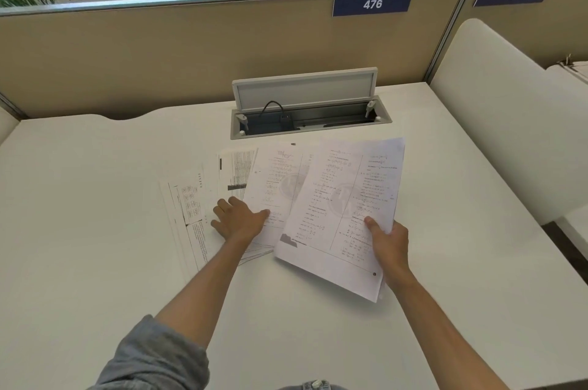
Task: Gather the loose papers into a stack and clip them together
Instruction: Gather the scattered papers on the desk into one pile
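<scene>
White desk [95, 230]: right hand [389, 240] grip clamps sheet [343, 214]; left hand [237, 219] flat on papers [203, 198].

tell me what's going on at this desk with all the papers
A person is gathering loose printed sheets on a white desk. The right hand holds a sheet lifted by its near right edge, thumb on top. The left hand lies flat on the sheets still spread on the desk, which overlap in a fan. They are not yet squared into one stack, and no clip is in view.
</scene>
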A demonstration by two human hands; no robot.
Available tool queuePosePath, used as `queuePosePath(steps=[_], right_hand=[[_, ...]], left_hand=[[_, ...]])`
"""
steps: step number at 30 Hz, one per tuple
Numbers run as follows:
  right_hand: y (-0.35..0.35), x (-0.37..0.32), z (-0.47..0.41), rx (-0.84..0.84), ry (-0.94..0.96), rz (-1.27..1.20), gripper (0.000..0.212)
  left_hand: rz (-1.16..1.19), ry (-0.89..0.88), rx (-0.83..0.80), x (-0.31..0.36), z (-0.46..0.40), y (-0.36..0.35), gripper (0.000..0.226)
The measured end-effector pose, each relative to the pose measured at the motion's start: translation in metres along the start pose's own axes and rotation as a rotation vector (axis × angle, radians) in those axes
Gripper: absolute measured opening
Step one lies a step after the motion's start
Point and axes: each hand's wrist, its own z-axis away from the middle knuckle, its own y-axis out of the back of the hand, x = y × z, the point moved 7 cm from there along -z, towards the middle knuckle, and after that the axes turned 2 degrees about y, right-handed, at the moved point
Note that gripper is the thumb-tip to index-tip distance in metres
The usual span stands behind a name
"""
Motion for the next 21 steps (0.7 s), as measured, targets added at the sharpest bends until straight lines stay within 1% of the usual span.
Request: queuePosePath(steps=[7,10,12,14,16,18,21], right_hand=[[-0.002,0.002,0.0,-0.042,-0.008,-0.009,0.032],[-0.008,0.005,0.0,-0.077,-0.021,-0.014,0.032],[-0.012,0.005,0.0,-0.1,-0.036,-0.024,0.031],[-0.016,0.003,0.0,-0.121,-0.052,-0.028,0.03],[-0.019,-0.001,-0.001,-0.138,-0.058,-0.029,0.029],[-0.023,-0.006,-0.002,-0.155,-0.048,-0.036,0.027],[-0.025,-0.015,-0.005,-0.172,-0.024,-0.044,0.026]], left_hand=[[0.087,-0.018,-0.056,0.004,-0.001,-0.005,0.079],[0.255,-0.056,-0.113,0.004,0.001,-0.006,0.056],[0.449,-0.093,-0.201,0.004,0.001,-0.01,0.043],[0.61,-0.168,-0.323,0.009,0.009,-0.012,0.037],[0.696,-0.283,-0.433,0.017,0.022,-0.012,0.035],[0.773,-0.355,-0.518,0.024,0.035,-0.008,0.036],[0.859,-0.353,-0.588,0.027,0.044,-0.004,0.031]])
